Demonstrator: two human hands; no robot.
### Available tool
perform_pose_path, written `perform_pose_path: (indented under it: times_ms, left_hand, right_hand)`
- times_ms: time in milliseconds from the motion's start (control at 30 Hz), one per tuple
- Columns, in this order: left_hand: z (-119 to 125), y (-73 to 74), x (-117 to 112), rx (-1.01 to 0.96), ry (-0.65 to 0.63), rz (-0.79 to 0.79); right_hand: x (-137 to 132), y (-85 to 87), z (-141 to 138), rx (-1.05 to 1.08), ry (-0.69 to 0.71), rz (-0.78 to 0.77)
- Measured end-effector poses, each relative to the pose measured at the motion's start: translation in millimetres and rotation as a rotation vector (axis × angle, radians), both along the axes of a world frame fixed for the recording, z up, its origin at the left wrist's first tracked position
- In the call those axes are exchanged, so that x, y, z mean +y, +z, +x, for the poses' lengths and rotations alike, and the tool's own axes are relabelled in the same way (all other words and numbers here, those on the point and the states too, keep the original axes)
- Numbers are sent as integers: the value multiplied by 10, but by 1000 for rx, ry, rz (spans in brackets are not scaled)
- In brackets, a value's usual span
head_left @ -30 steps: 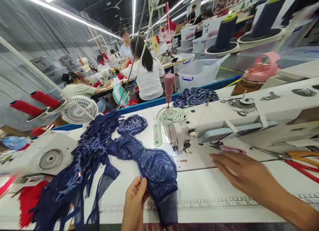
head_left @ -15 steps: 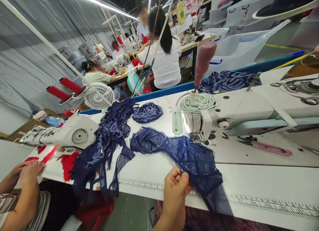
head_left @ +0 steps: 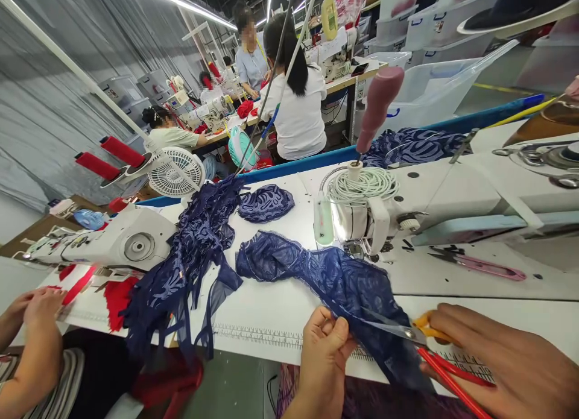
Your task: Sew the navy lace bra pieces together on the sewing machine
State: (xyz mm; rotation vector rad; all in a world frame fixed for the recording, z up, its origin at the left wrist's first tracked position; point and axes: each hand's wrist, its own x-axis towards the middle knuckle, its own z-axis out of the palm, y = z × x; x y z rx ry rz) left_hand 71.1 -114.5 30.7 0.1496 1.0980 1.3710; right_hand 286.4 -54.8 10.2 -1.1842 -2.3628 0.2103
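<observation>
A navy lace bra piece lies across the white table, its right end hanging over the front edge. My left hand pinches its lower edge between thumb and fingers. From the right comes my right hand, wrapped around scissors with red and orange handles. The scissor blades lie over the navy fabric, just right of my left fingertips; whether they are cutting cannot be told. Behind the bra piece rests a loose navy lace cup. A heap of navy lace pieces and straps drapes over the table at left.
A sewing machine stands right of the fabric, with pink thread snips on its bed. A printed ruler runs along the front edge. At left, a co-worker's hands touch red fabric near another machine.
My right hand has come into view from the right with the scissors, blades now over the fabric. My left hand keeps its pinch, slightly shifted right. The view has shifted a little.
</observation>
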Motion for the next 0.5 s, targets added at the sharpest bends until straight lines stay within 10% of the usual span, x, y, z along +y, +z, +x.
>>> perform_pose_path:
  times_ms: [500]
  left_hand:
    - [6,-47,27,-97,-24,111]
  right_hand:
    - [102,112,-105,-20,210,-164]
